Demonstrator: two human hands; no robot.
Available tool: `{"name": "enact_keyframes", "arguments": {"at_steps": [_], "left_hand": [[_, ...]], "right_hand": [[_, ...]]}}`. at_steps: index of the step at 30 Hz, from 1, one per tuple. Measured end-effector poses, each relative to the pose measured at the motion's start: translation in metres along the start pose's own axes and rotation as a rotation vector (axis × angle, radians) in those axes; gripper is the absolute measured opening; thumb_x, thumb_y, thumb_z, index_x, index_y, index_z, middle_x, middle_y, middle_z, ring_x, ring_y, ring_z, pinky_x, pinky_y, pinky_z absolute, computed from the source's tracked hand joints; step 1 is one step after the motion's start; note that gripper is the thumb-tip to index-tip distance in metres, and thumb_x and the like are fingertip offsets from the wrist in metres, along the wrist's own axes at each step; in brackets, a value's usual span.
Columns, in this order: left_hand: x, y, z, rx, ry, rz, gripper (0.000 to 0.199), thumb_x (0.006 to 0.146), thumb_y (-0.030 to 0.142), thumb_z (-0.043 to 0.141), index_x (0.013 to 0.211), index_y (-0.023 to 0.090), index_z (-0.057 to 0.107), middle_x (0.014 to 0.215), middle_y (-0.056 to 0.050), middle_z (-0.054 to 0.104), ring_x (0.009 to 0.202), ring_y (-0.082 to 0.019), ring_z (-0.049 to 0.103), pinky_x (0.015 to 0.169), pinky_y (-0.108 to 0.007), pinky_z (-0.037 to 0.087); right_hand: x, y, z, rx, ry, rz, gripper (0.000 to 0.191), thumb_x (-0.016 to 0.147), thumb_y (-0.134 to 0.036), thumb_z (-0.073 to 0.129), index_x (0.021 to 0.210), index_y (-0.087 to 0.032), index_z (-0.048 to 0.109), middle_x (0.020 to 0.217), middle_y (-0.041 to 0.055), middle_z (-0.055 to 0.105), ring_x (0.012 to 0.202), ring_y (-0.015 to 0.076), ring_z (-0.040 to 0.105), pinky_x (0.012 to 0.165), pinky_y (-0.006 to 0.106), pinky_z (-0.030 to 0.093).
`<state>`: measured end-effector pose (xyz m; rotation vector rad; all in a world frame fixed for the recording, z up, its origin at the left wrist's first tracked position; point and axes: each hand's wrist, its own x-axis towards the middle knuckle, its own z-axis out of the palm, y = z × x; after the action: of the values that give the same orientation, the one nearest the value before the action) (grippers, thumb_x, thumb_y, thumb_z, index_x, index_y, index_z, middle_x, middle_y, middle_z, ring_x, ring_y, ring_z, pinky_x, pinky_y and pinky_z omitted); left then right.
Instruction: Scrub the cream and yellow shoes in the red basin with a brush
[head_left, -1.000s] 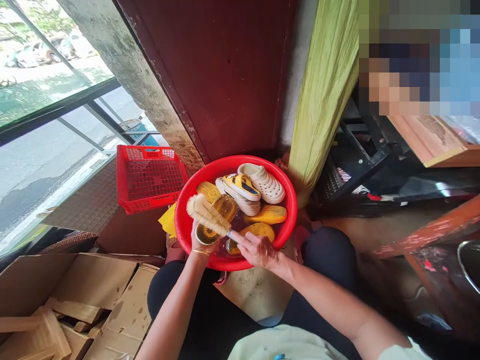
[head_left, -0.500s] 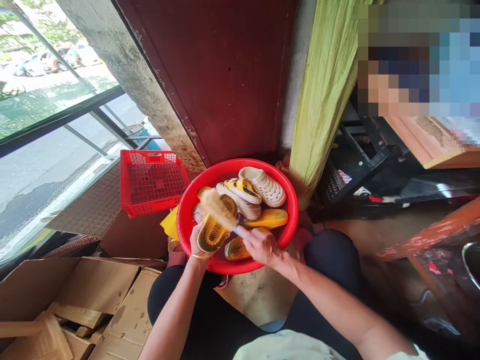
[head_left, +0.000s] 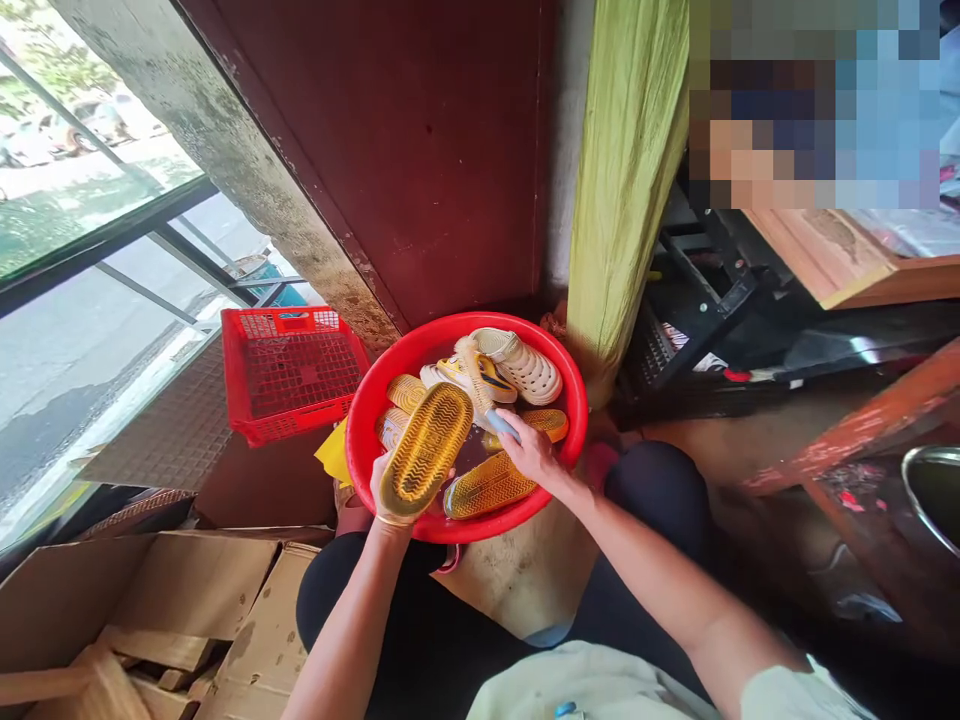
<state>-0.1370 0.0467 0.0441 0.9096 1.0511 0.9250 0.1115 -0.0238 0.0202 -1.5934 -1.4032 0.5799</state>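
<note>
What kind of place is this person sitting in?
Probably a cramped storage or utility corner by a street-side window: a red plastic basin of sandals in water, a red plastic crate, and an open cardboard box of wood pieces crowd around the seated person.

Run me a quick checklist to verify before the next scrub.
1. Left hand gripping the yellow sandal, sole up: ok.
2. Right hand holding the blue-handled brush: ok.
3. Bristles on the sole: not ok, they sit apart from it, over the other shoes.
4. Sandal held above the red basin: ok.
5. Sole clean: cannot tell.
</note>
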Motion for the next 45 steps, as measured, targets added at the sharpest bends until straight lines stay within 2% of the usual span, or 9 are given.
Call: {"name": "enact_keyframes", "arguments": {"at_steps": [5, 11, 16, 21, 24, 27, 34, 38, 45], "left_hand": [[-0.001, 0.001, 0.006, -0.181, -0.041, -0.161, 0.050, 0.080, 0.063, 0.061, 0.106, 0.021, 0.069, 0.114, -0.014, 0.076, 0.103, -0.041, 0.070, 0.074, -0.056, 0.063], [0.009, -0.023, 0.025, -0.130, -0.104, -0.384, 0.051, 0.082, 0.061, 0.067, 0.109, 0.017, 0.072, 0.104, -0.017, 0.077, 0.105, -0.038, 0.073, 0.081, -0.054, 0.063], [0.018, -0.039, 0.024, 0.114, 0.215, -0.057, 0.057, 0.088, 0.069, 0.060, 0.117, 0.020, 0.068, 0.120, -0.015, 0.073, 0.121, -0.033, 0.067, 0.095, -0.046, 0.058], [0.008, -0.046, 0.026, 0.695, 0.046, 0.409, 0.100, 0.072, 0.063, 0.080, 0.153, 0.019, 0.042, 0.163, -0.022, 0.035, 0.154, -0.039, 0.032, 0.123, -0.055, 0.031], [0.005, -0.053, 0.031, 0.903, -0.069, 0.424, 0.132, 0.060, 0.061, 0.089, 0.164, 0.016, 0.020, 0.170, -0.027, 0.015, 0.158, -0.045, 0.016, 0.124, -0.063, 0.023], [0.008, -0.058, 0.032, 0.903, -0.089, 0.405, 0.132, 0.068, 0.058, 0.084, 0.166, 0.011, 0.008, 0.168, -0.029, 0.016, 0.158, -0.044, 0.015, 0.126, -0.062, 0.018], [0.016, -0.060, 0.026, 0.902, -0.118, 0.437, 0.114, 0.076, 0.051, 0.077, 0.164, 0.011, 0.018, 0.165, -0.027, 0.028, 0.155, -0.043, 0.024, 0.125, -0.063, 0.021], [0.019, -0.062, 0.023, 0.925, -0.091, 0.472, 0.109, 0.072, 0.045, 0.078, 0.162, 0.010, 0.026, 0.162, -0.027, 0.032, 0.154, -0.044, 0.026, 0.125, -0.063, 0.022], [0.022, -0.064, 0.021, 0.920, -0.087, 0.501, 0.102, 0.071, 0.045, 0.079, 0.159, 0.018, 0.034, 0.158, -0.021, 0.039, 0.150, -0.045, 0.032, 0.124, -0.064, 0.024]], "right_hand": [[-0.015, -0.003, 0.019, 0.475, -0.037, 0.262, 0.059, 0.097, -0.051, 0.050, 0.148, -0.022, 0.051, 0.072, -0.0039, 0.066, 0.040, 0.0092, 0.046, 0.038, 0.020, 0.039], [-0.008, 0.000, 0.017, 0.507, 0.079, 0.266, 0.058, 0.094, -0.050, 0.054, 0.141, -0.018, 0.056, 0.072, -0.0028, 0.063, 0.046, 0.0098, 0.050, 0.042, 0.020, 0.042], [-0.012, 0.006, 0.020, 0.339, 0.090, 0.155, 0.051, 0.095, -0.046, 0.053, 0.139, -0.020, 0.058, 0.091, 0.0041, 0.073, 0.064, 0.0153, 0.066, 0.062, 0.028, 0.057], [-0.024, 0.006, 0.025, 0.057, 0.147, 0.076, 0.048, 0.099, -0.040, 0.048, 0.143, -0.022, 0.056, 0.122, 0.0122, 0.075, 0.098, 0.0238, 0.073, 0.087, 0.037, 0.060], [-0.028, 0.004, 0.023, -0.024, 0.118, 0.012, 0.049, 0.099, -0.037, 0.049, 0.145, -0.022, 0.055, 0.131, 0.0116, 0.073, 0.112, 0.0252, 0.071, 0.095, 0.038, 0.059], [-0.029, -0.001, 0.020, -0.047, 0.070, -0.049, 0.050, 0.099, -0.034, 0.049, 0.147, -0.022, 0.055, 0.130, 0.0114, 0.074, 0.116, 0.0257, 0.071, 0.099, 0.040, 0.058], [-0.030, -0.013, 0.003, -0.181, -0.018, -0.227, 0.051, 0.101, -0.027, 0.047, 0.151, -0.023, 0.054, 0.133, 0.0097, 0.071, 0.118, 0.0227, 0.068, 0.103, 0.034, 0.055], [-0.029, -0.013, -0.004, -0.406, -0.098, -0.146, 0.050, 0.102, -0.025, 0.047, 0.151, -0.031, 0.055, 0.112, 0.0083, 0.074, 0.091, 0.0213, 0.071, 0.083, 0.030, 0.058], [-0.019, -0.003, -0.007, -0.445, -0.056, -0.101, 0.051, 0.103, -0.027, 0.045, 0.152, -0.025, 0.054, 0.110, 0.0094, 0.074, 0.093, 0.0226, 0.069, 0.082, 0.031, 0.056]]}}
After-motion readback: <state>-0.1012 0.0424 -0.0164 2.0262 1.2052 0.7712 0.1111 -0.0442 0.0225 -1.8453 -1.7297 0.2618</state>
